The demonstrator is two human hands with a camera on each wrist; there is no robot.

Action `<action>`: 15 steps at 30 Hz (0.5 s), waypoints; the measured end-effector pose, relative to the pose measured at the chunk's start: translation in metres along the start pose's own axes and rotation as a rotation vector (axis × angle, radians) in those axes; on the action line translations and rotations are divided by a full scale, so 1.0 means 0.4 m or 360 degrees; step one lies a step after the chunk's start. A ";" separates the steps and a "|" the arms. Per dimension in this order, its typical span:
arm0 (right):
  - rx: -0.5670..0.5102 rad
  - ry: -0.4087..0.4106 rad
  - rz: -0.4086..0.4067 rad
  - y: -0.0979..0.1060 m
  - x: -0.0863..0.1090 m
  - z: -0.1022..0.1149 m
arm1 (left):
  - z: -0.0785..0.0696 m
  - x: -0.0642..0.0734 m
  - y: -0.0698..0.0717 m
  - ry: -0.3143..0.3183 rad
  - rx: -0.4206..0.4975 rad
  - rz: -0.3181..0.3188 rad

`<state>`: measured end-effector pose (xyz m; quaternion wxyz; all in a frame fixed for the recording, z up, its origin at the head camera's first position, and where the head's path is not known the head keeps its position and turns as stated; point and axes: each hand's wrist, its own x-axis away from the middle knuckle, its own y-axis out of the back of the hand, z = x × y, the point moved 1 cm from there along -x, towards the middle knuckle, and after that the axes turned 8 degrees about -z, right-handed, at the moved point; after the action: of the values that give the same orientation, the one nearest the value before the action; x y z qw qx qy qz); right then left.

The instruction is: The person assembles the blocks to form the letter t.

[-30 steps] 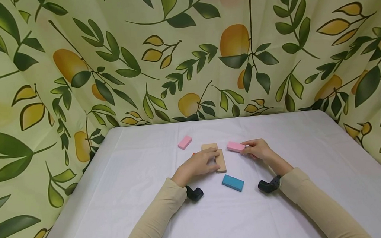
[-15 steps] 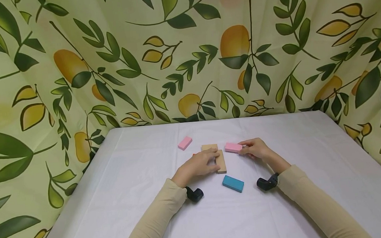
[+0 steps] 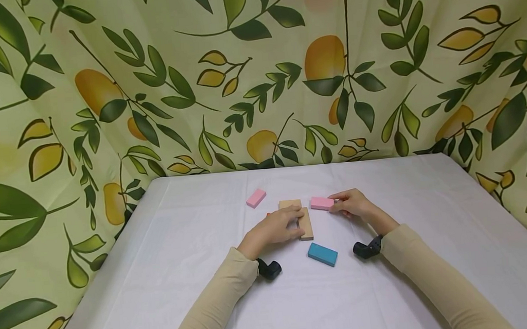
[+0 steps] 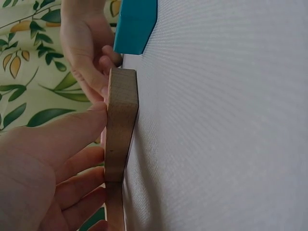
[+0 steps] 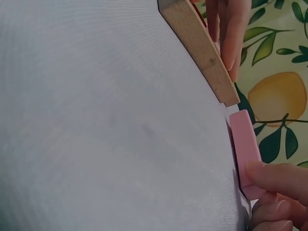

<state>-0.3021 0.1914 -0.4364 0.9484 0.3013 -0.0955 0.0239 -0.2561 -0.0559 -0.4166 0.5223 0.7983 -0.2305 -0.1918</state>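
My right hand point(image 3: 351, 203) pinches the right end of a pink block point(image 3: 322, 203) between thumb and fingers. In the right wrist view the pink block point(image 5: 245, 142) lies low over the white cloth, its free end close to a wooden block. My left hand point(image 3: 279, 226) rests over two plain wooden blocks, one lengthwise point(image 3: 306, 225) and one crosswise behind it point(image 3: 290, 203). In the left wrist view the thumb touches the top edge of the nearer wooden block point(image 4: 121, 127), and the fingers extend along the blocks. An orange-red piece point(image 3: 269, 214) shows beside the hand, mostly hidden by it.
A blue block point(image 3: 323, 255) lies in front of the wooden ones, and a second pink block point(image 3: 256, 198) lies behind them to the left. A white cloth point(image 3: 162, 291) covers the table. Behind it hangs a leaf-patterned curtain point(image 3: 173, 140).
The right hand has moved slightly left with the pink block, bringing it nearer the wooden blocks. My left hand has stayed in place.
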 end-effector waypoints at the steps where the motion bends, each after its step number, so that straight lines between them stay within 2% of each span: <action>1: 0.0002 0.0002 0.0005 0.000 -0.001 0.000 | 0.000 0.000 0.000 0.0002 -0.0003 0.0002; 15: 0.0062 0.0013 0.0046 -0.004 -0.017 0.010 | 0.000 0.000 0.001 -0.0005 0.0007 0.0000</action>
<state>-0.3094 0.1879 -0.4355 0.9423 0.3181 -0.0956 0.0407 -0.2563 -0.0561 -0.4165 0.5201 0.7992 -0.2318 -0.1927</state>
